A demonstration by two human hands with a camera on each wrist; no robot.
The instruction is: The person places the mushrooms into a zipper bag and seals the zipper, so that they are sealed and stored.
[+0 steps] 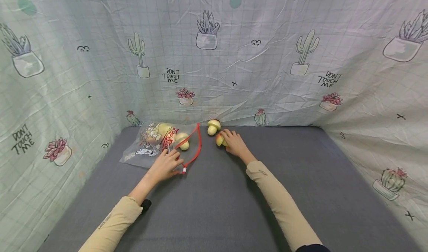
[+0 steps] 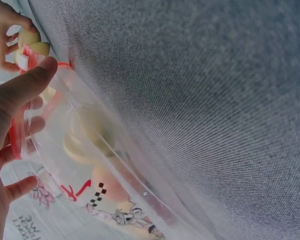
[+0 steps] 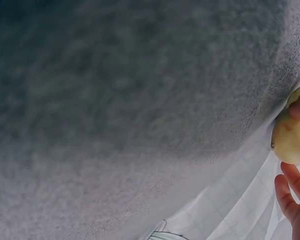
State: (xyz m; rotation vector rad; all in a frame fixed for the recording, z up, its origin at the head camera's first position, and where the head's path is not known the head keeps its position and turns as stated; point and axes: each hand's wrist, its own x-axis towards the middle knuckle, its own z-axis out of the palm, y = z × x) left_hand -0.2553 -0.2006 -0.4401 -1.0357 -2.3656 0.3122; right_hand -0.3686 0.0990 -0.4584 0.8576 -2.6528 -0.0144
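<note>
A clear zip bag (image 1: 135, 157) with a red edge and printed cartoon figures lies at the left, holding a mushroom-shaped piece (image 1: 183, 142) and other yellow and pinkish rounded pieces (image 2: 107, 182). At its mouth, my left hand (image 1: 166, 165) holds the edge: the thumb lies by the red zip, and the fingers show through the film in the left wrist view. To the right of the bag, my right hand (image 1: 234, 142) grips a rounded yellow piece (image 1: 220, 140) with a red blush. In the right wrist view this piece is cut off at the frame's edge.
Just behind the right hand, a pale yellow mushroom-shaped piece (image 1: 213, 127) stands near the table's back edge. A printed cloth (image 1: 220, 74) hangs around the back and sides of the dark grey table (image 1: 207, 207).
</note>
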